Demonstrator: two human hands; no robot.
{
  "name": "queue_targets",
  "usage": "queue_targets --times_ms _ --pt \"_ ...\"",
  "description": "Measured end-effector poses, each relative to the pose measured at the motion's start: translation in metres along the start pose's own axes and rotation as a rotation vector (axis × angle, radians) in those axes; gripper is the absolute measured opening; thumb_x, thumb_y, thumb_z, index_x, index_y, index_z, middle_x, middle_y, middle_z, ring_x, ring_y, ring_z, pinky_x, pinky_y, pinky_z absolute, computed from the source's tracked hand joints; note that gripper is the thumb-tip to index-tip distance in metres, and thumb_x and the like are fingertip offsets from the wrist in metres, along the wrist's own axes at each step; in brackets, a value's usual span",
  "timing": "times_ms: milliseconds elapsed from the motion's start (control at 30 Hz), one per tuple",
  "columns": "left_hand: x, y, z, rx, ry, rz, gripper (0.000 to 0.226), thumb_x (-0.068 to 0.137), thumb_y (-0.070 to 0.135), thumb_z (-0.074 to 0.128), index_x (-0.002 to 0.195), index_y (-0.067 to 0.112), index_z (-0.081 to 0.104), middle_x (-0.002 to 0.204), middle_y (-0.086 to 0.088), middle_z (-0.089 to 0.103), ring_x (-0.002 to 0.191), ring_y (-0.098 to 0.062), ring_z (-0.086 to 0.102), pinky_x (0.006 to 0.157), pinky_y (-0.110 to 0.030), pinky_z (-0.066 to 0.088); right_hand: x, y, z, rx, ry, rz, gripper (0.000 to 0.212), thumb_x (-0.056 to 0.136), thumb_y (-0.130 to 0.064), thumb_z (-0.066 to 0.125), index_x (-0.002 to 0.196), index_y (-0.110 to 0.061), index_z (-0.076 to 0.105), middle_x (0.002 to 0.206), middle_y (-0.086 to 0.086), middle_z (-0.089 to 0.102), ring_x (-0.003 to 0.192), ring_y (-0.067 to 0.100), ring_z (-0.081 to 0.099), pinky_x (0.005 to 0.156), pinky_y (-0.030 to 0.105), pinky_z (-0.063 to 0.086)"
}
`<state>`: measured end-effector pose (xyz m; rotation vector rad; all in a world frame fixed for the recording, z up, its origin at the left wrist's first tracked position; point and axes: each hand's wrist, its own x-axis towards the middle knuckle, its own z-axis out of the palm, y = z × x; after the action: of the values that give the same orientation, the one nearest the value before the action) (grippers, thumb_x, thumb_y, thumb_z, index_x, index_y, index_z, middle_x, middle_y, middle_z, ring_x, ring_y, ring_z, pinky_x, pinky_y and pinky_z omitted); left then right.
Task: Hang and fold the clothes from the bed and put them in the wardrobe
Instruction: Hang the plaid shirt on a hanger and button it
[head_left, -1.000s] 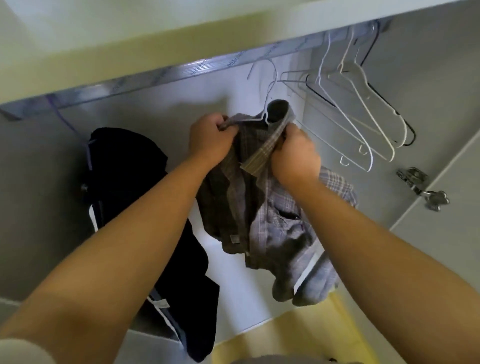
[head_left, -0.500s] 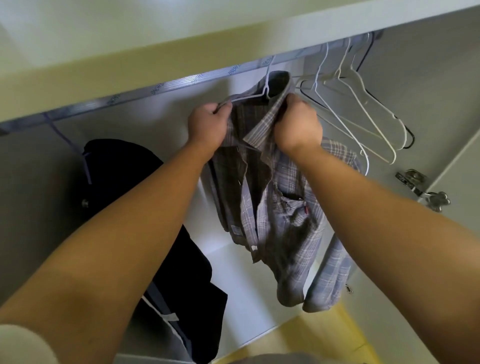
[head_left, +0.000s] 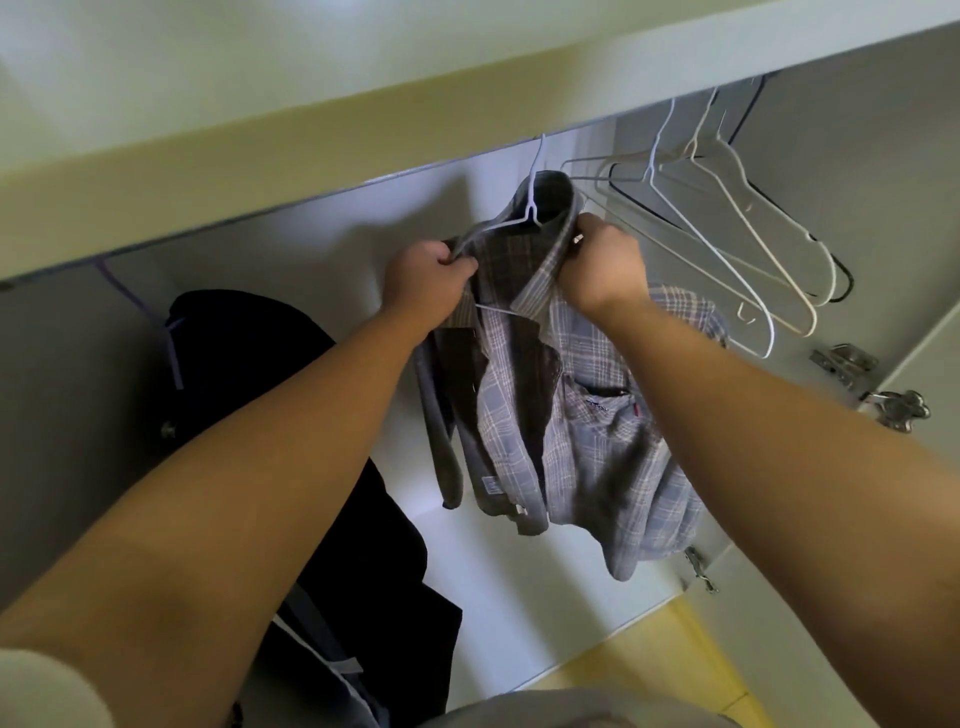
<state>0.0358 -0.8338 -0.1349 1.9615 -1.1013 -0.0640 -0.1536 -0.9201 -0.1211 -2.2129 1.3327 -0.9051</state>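
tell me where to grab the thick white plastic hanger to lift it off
Probably at the neck of the white plastic hanger, just under its hook, coming from below and in front. Its arms slope down, interleaved with the wire hangers, and the hook disappears behind the top panel.

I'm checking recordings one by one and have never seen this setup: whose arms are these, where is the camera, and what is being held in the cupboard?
There is no machine here. A person wears a camera on the head, looking forward and down, so the two bare arms are their own. The single view faces into an open wardrobe. The left hand and right hand both grip a plaid shirt near its collar. The shirt sits on a white wire hanger. Empty hangers hang to the right, and a dark garment hangs to the left.
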Motion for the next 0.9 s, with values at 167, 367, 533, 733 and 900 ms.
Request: queue_targets --times_ms 167,367,533,733,900 --pt "0.011 0.003 0.000 -0.038 0.000 -0.041 0.026 0.070 0.016 0.070 0.061 0.022 0.047 0.059 0.008 0.048 0.056 -0.010 0.043 0.050 -0.023 0.033 0.002 0.005 -0.004 0.096 0.085 0.118 0.030 0.087 -0.020 0.055 0.115 -0.025 0.067 0.124 0.007 0.061 0.120 0.036 0.050 0.096 0.043 0.035" --pt "0.020 0.013 0.003 0.012 -0.061 0.061 0.038 0.076 0.002 0.069 0.104 0.026 0.061 0.102 0.010 0.058 0.100 -0.016 0.059 0.083 -0.026 0.046 0.013 0.006 -0.020 0.309 0.051 0.275 0.029 0.092 -0.028 0.041 0.100 -0.017 0.067 0.098 0.007 0.064 0.102 0.037 0.057 0.090 0.042 0.038" --pt "0.025 0.037 -0.004 0.266 -0.154 0.031 0.029 0.096 0.031 0.062 0.118 0.014 0.068 0.115 -0.009 0.069 0.108 -0.030 0.064 0.096 -0.044 0.054 0.031 0.003 -0.030 0.264 -0.188 0.189 0.064 0.084 -0.040 0.076 0.135 -0.014 0.047 0.118 0.007 0.061 0.104 0.026 0.060 0.086 0.036 0.050" --pt "0.031 0.054 -0.016 0.426 -0.124 -0.014 0.052 0.106 0.047 0.042 0.119 0.005 0.069 0.121 -0.024 0.067 0.113 -0.038 0.063 0.097 -0.044 0.051 0.037 -0.001 -0.026 -0.089 -0.161 0.048 0.037 0.094 -0.032 0.065 0.121 -0.007 0.059 0.115 0.016 0.066 0.107 0.034 0.063 0.083 0.037 0.052" --pt "0.040 0.054 -0.022 0.038 -0.065 -0.295 0.031 0.102 0.037 0.055 0.097 0.010 0.068 0.114 -0.013 0.070 0.100 -0.026 0.065 0.086 -0.032 0.053 0.037 -0.011 -0.033 0.081 -0.179 0.157 0.031 0.101 -0.020 0.049 0.118 -0.003 0.068 0.117 0.019 0.068 0.110 0.035 0.064 0.063 0.027 0.040"
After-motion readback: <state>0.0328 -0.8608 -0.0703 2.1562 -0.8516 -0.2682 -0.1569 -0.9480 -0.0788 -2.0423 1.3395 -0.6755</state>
